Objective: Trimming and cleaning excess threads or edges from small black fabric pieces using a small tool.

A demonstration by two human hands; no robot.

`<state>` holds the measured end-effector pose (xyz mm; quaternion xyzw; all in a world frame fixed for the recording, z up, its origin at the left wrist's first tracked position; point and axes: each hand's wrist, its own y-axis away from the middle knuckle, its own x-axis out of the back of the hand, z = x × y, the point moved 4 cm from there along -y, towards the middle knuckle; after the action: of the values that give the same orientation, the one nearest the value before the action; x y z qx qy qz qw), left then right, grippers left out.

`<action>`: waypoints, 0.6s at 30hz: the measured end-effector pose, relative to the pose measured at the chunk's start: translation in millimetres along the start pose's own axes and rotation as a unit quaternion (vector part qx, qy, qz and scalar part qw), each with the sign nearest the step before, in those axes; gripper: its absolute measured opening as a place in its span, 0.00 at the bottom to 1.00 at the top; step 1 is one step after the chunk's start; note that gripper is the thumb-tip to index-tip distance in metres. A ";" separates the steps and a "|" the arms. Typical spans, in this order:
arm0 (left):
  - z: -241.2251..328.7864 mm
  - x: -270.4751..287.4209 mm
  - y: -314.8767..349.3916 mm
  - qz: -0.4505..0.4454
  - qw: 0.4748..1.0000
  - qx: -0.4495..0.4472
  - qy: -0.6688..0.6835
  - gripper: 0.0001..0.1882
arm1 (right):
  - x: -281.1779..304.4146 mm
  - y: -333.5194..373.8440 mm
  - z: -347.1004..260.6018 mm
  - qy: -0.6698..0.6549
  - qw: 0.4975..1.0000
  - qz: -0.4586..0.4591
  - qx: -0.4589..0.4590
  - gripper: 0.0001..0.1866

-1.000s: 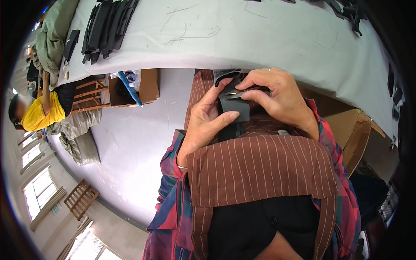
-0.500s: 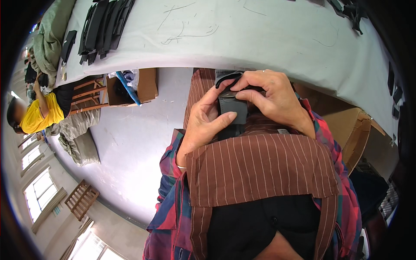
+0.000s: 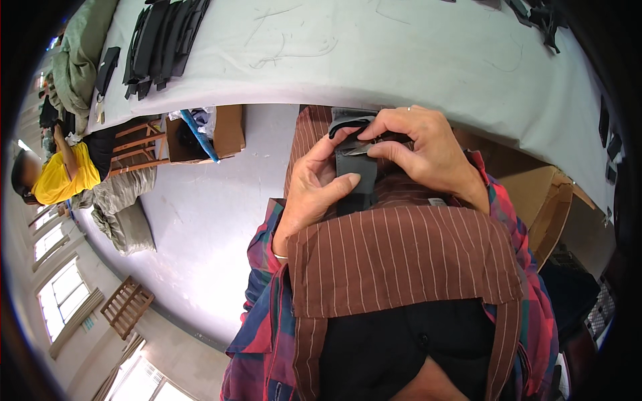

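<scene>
A dark grey fabric strip (image 3: 354, 175) lies over my lap, its upper part folded into a loop with black edging. My left hand (image 3: 313, 186) pinches it at the left side, the thumb on its face and the fingers behind. At the right, my right hand (image 3: 422, 148) is closed around a small pointed metal tool (image 3: 357, 152), which looks like thread snips. Its bright tip lies against the strip just below the fold. Most of the tool is hidden in my fingers.
The white-covered table (image 3: 401, 67) carries a stack of dark strips (image 3: 160, 47) and loose threads. Under it stand cardboard boxes, one open box (image 3: 227, 130) at left and another (image 3: 545, 200) at right. A person in yellow (image 3: 70, 174) sits far left.
The metal tip now shows more plainly across the strip, below the fold. My left thumb and the strip have shifted slightly left; my right hand stays close by.
</scene>
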<state>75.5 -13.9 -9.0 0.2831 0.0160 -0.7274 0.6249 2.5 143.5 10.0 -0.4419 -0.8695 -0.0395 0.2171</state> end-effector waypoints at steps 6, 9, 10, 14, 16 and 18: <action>-0.8 -0.9 -0.4 -0.009 1.000 -0.006 -0.003 0.34 | -3.9 -0.3 -1.2 -0.015 1.000 0.006 0.010 0.08; 2.7 -3.4 1.8 -0.004 1.000 -0.003 -0.004 0.34 | -4.9 -0.3 -2.0 -0.004 1.000 0.005 0.010 0.07; 3.6 -4.4 2.5 0.000 1.000 0.001 -0.003 0.34 | -5.1 0.1 -2.3 0.005 1.000 0.002 0.006 0.07; 2.2 -4.9 2.5 -0.004 1.000 0.002 -0.001 0.34 | -4.8 0.7 -3.0 0.001 1.000 -0.013 -0.015 0.07; -0.4 -3.2 2.4 0.012 1.000 -0.003 0.002 0.33 | -5.3 1.6 -1.5 -0.030 0.998 -0.027 -0.050 0.06; -0.6 2.9 4.3 0.006 0.999 0.014 0.028 0.31 | -4.9 4.8 2.1 -0.100 0.991 -0.007 -0.090 0.06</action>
<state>79.5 -17.2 -9.3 0.3124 0.0217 -0.7152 0.6249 8.1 143.3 5.5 -0.4556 -0.8827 -0.0746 0.0879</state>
